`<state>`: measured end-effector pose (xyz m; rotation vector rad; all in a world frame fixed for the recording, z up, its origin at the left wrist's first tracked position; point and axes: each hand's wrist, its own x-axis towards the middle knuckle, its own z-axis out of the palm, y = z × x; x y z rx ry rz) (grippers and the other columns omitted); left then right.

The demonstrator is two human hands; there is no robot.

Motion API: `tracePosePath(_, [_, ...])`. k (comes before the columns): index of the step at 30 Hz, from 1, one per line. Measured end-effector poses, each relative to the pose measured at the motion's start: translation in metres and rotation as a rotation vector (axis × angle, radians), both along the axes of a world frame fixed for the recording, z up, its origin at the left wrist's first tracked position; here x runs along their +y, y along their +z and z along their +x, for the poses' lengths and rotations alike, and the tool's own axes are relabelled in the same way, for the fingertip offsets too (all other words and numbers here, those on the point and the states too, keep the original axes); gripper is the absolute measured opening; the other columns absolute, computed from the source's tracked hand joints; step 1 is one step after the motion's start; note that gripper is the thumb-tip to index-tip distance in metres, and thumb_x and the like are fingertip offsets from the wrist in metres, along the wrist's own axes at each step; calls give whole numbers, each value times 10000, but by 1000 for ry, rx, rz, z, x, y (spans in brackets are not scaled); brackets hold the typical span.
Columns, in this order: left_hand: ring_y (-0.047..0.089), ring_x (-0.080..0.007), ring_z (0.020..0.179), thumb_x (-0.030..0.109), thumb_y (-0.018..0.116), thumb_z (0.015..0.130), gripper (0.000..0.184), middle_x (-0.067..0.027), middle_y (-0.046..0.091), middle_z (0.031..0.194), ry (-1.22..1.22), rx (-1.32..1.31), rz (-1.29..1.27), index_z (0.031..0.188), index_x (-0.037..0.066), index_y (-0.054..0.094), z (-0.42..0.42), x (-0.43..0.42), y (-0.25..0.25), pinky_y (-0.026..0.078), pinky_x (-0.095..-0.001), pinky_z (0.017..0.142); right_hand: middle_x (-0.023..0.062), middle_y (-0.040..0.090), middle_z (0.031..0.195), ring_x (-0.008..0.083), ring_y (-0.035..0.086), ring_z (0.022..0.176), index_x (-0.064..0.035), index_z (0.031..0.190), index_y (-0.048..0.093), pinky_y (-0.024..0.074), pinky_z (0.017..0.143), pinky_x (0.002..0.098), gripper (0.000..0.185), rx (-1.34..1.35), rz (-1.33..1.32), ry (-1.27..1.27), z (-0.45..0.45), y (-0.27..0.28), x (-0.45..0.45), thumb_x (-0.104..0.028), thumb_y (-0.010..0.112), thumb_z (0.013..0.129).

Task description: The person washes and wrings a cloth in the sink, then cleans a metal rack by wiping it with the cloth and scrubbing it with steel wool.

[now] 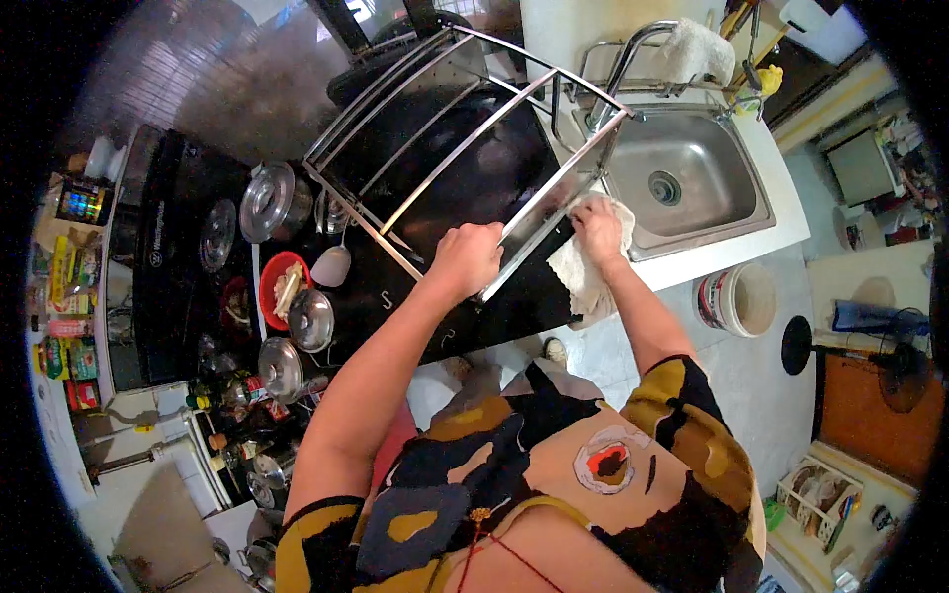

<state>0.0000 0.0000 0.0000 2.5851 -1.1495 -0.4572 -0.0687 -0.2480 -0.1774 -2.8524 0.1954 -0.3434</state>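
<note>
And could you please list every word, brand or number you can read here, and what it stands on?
"Westinghouse", apparently, sideways on the black appliance.
Packets at the far left: printing too small to read.
White bucket: label too blurred to read.
Bottles: labels too blurred to read.

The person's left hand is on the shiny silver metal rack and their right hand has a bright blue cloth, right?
Not quite: the cloth isn't blue. The head view shows the right hand with a crumpled white cloth. The left hand is indeed on the shiny silver metal rack.
</note>
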Motion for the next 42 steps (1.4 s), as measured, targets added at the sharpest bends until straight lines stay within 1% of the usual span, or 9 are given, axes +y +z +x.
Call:
tracePosePath(6, [589,-429,793,175,588,809,171,-230,618,789,12,6,-19,874,21,551,-6,0,2,462,-524,715,151,632,844,333,606,787,-64,924,680,473,749,411,194,-388,580,-657,29,-5,-23,-181,631,776])
tracePosePath(13, [597,-424,766,175,594,807,181,-222,621,776,21,2,-18,906,27,564,-4,0,0,477,-515,694,169,658,834,337,631,795,-81,881,699,492,734,393,209,-296,356,-646,44,0,-20,-242,624,772])
tracePosePath(19, [596,-427,756,167,593,802,176,-223,618,767,18,4,-62,907,29,566,-4,2,-2,480,-517,687,213,653,770,335,643,693,-8,848,685,498,635,381,228,-394,631,-966,53,-40,-70,-186,588,744])
tracePosePath(22, [596,-426,758,158,588,802,165,-221,618,770,17,12,-70,901,28,564,-4,2,-3,481,-518,689,122,677,750,205,631,636,20,857,681,503,630,324,187,-576,678,-1105,58,-71,-81,-109,645,727])
tracePosePath(25, [596,-426,758,147,584,802,152,-221,618,775,26,30,-55,890,26,561,-5,0,4,482,-515,696,89,670,761,166,611,624,30,937,665,500,618,299,204,-618,1160,-939,56,-63,-54,-81,630,769])
tracePosePath(29, [597,-425,760,140,577,805,138,-225,617,785,24,27,-42,870,20,557,-5,-1,4,484,-507,709,81,668,796,187,628,679,24,1001,643,502,657,297,236,-600,758,-651,50,-31,-26,-91,609,798])
tracePosePath(31, [597,-425,761,142,576,807,139,-227,617,786,23,20,-33,867,18,557,-4,-1,1,484,-506,709,106,656,998,273,632,907,-31,1037,637,481,832,362,286,-313,478,-596,41,-12,-16,-59,609,753])
tracePosePath(34, [597,-426,765,142,575,810,139,-229,617,787,27,28,-26,863,15,557,-6,-1,1,483,-507,709,95,607,1122,289,552,1044,-41,1081,618,421,931,361,352,-355,155,-357,33,-18,-25,-15,572,733])
tracePosePath(42, [596,-432,781,141,572,811,147,-233,618,798,19,36,-45,882,14,556,-3,1,3,479,-515,718,68,591,1161,288,514,1047,-50,1060,632,416,940,360,337,-177,-9,-208,24,-3,-38,-17,531,740])
